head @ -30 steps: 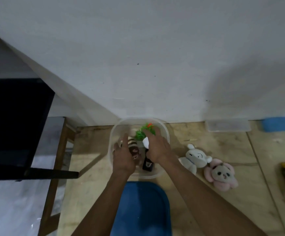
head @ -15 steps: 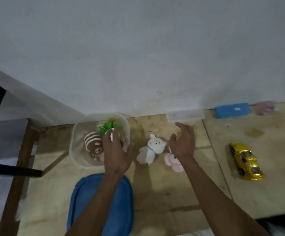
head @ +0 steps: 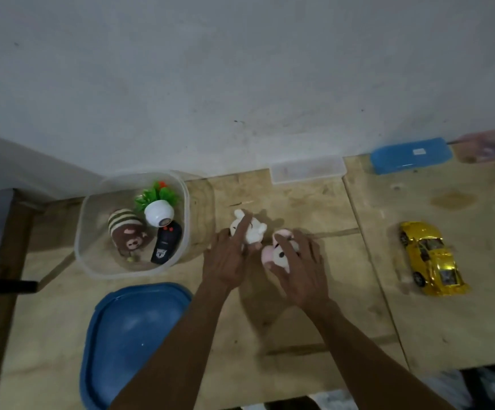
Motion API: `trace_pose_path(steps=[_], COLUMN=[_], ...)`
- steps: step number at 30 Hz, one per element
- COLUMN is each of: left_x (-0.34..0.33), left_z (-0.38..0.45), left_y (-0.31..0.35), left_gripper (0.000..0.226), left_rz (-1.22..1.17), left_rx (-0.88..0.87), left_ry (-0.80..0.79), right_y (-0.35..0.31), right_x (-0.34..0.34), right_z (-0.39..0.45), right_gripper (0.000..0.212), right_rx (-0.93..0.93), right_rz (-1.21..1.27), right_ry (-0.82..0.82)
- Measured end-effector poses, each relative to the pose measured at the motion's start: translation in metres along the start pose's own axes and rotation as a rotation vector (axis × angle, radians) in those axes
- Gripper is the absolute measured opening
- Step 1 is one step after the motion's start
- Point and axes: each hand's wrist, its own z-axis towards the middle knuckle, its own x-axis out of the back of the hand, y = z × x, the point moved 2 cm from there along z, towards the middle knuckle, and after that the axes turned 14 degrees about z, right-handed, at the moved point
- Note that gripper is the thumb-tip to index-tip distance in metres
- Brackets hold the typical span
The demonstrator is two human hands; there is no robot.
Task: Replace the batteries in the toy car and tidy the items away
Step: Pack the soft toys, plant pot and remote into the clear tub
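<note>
A gold toy car (head: 432,258) rests on the wooden table at the right, away from both hands. At the left stands a clear plastic tub (head: 92,267) holding a striped brown plush (head: 128,233), a small potted fake plant (head: 159,207) and a black remote control (head: 166,242). My left hand (head: 228,258) lies on a white plush bunny (head: 253,230), fingers spread over it. My right hand (head: 302,267) covers a pink plush (head: 272,254), fingers apart. Neither plush is lifted off the table.
A blue tub lid (head: 128,335) lies near the table's front edge, below the tub. Against the wall sit a clear flat box (head: 308,170) and a blue flat case (head: 410,155). A dark bar (head: 3,287) sticks in from the left.
Both hands left the tub and moved right onto the two plush toys. The remote now lies in the tub. The view swung right, bringing the whole gold car in.
</note>
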Motion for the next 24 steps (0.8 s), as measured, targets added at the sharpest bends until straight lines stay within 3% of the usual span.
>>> trace_pose_path(steps=[5, 12, 16, 24], left_x=[0.015, 0.102, 0.142, 0.149], left_z=[-0.021, -0.055, -0.06, -0.038], left_y=[0.018, -0.042, -0.102, -0.169], left_gripper=[0.063, 0.062, 0.064, 0.078], left_rz=[-0.146, -0.066, -0.006, 0.102], left_rx=[0.164, 0.34, 0.496, 0.381], left_ry=[0.105, 0.551, 0.49, 0.309], right_y=[-0.002, -0.11, -0.195, -0.248], right_x=[0.006, 0.01, -0.019, -0.101], right_z=[0.011, 0.058, 0.077, 0.08], right_gripper=[0.053, 0.053, 0.054, 0.051], right_rx=[-0.156, -0.07, 0.023, 0.006], right_rz=[0.134, 0.344, 0.392, 0.258], right_ry=[0.019, 0.15, 0.074, -0.052])
